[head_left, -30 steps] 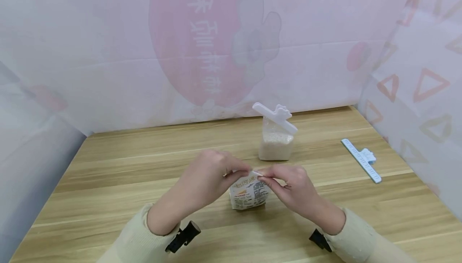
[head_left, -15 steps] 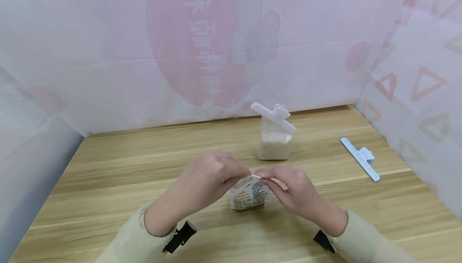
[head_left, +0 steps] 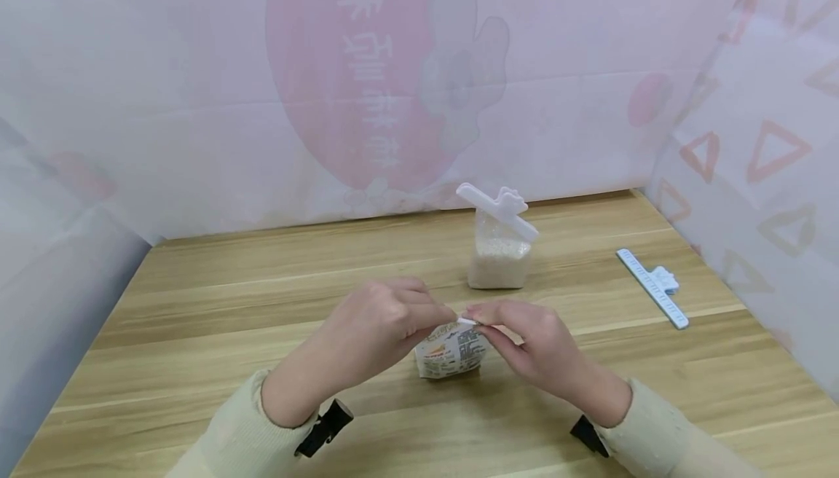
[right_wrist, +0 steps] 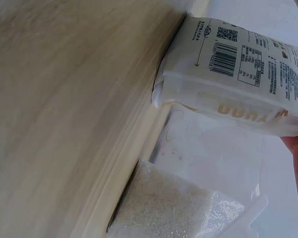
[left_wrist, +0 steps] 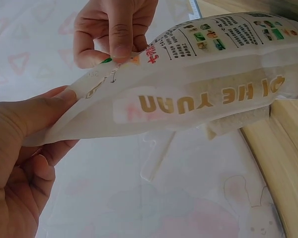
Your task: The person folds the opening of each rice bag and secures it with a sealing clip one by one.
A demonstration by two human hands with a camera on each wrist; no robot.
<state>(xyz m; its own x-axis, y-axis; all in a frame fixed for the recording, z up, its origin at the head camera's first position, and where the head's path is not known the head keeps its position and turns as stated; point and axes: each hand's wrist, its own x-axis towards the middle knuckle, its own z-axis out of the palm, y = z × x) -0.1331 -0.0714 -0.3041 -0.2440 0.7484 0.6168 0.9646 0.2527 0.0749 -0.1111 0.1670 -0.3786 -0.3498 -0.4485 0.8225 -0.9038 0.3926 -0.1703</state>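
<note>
A white printed bag (head_left: 451, 353) stands upright on the table between the two hands. My left hand (head_left: 376, 332) pinches the left part of its top edge between thumb and fingers. On the other side, my right hand (head_left: 532, 336) pinches the right part of that edge; a short white strip of it shows between the fingertips. The left wrist view shows the bag's side (left_wrist: 188, 104) with gold "YI HE YUAN" letters, its mouth drawn flat. In the right wrist view, the bag's lower part (right_wrist: 213, 74) carries a barcode and meets the table.
Behind the hands stands a clear bag of rice (head_left: 499, 263) with a white sealing clip (head_left: 499, 210) across its top. A light blue ruler-like clip (head_left: 654, 288) lies at the right on the wooden table (head_left: 229, 296). Printed cloth (head_left: 557, 41) encloses the back and sides.
Both hands keep their pinch on the bag's top edge, which has come slightly lower. The left fingers have turned a little over the edge. The rice bag and blue clip stay put.
</note>
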